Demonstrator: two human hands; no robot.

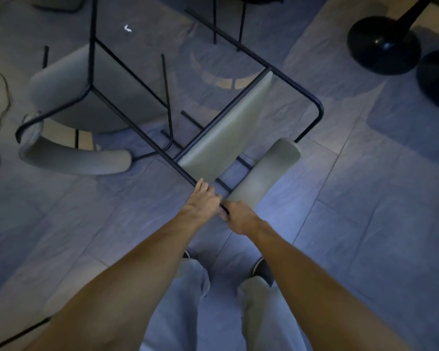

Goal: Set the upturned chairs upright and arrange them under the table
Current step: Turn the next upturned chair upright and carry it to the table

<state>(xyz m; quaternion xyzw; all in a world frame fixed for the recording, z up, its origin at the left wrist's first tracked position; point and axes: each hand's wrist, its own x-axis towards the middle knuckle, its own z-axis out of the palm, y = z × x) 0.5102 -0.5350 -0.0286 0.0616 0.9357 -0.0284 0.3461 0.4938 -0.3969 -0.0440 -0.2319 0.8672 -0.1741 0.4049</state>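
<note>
The chair [221, 133] leg (thin black metal) is gripped by both hands. Left hand [203, 198] and right hand [238, 219] are wrapped shut, touching.

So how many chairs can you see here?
2 clearly: the chair gripped by both hands, left hand and right hand, and another chair at left. Thin legs at the top edge may belong to more.

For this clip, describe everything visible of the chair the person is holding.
The chair has a thin black metal tube frame and pale grey padded panels. It is tipped off its feet on the grey tiled floor, its legs angled away from the camera. A flat grey panel sits inside the frame; a curved grey pad lies nearest the person. The left hand and right hand both grip one black bar at its near end, close together.
</note>
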